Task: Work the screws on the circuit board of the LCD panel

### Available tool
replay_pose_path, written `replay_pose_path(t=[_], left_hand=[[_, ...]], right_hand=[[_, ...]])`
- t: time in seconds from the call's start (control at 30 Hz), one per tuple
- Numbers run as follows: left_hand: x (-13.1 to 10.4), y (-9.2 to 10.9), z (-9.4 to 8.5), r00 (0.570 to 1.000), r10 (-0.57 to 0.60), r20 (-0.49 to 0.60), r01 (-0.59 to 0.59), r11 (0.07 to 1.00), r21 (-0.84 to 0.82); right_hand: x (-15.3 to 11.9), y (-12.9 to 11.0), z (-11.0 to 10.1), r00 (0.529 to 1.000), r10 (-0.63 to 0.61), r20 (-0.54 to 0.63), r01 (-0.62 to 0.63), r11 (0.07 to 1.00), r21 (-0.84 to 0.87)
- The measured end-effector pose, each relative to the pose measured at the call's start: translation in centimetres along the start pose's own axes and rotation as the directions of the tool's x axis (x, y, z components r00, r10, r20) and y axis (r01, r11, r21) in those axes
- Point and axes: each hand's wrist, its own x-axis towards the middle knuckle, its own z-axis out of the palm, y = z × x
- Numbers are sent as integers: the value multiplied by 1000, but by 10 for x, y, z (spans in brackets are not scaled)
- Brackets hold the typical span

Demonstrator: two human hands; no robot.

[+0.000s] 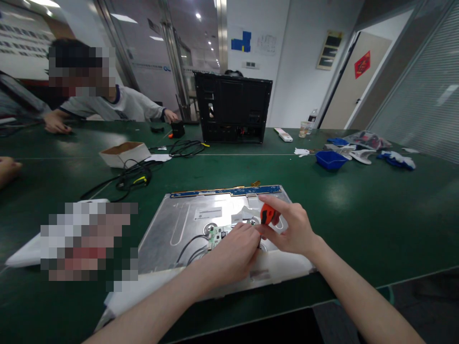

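A silver metal panel [165, 234] lies flat on the green table, with a blue circuit strip [225, 192] along its far edge. My right hand [292, 222] grips an orange and black screwdriver [267, 214] by its handle, fingers closed round it. The tool's tip is hidden behind my left hand. On the panel's middle rests my left hand [236, 253], beside a small green circuit board [215, 235] with black wires; its fingers are bent and whatever they hold is hidden.
Beyond the panel stands a black monitor casing [233, 107]. Black cables [124, 181] and a white open box [125, 154] lie at the left, a blue tray [330, 160] at the right. A person [118, 102] sits across the table at the left.
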Motion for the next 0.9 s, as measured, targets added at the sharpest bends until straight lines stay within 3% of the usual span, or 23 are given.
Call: replay_pose_path(t=[0.2, 0.47, 0.9], left_hand=[[1, -5, 5, 1000, 23, 12, -23, 1000, -15], [2, -8, 10, 1000, 15, 23, -14, 999, -32], [1, -5, 6, 1000, 23, -3, -23, 999, -25]], right_hand=[[0, -2, 0, 1000, 25, -6, -25, 999, 35], [-4, -2, 3, 994, 113, 4, -111, 969, 221], [5, -7, -4, 996, 61, -69, -51, 989, 137]])
